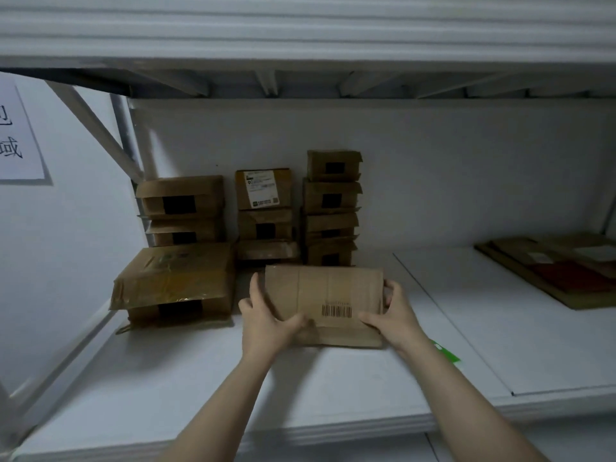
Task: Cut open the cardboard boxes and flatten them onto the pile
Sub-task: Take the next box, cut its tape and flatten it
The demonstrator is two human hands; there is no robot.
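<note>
A brown cardboard box with a barcode on its top lies on the white shelf, taped along its middle. My left hand grips its left end, thumb on the front edge. My right hand grips its right end, fingers curled round the side. Behind it stand several taped boxes in stacks, one with a white label. A larger taped box sits at the left. A pile of flattened cardboard lies at the far right of the shelf.
A green object shows on the shelf just behind my right forearm. A shelf board overhead limits height. A paper sign hangs on the left wall. A seam divides the shelf surface.
</note>
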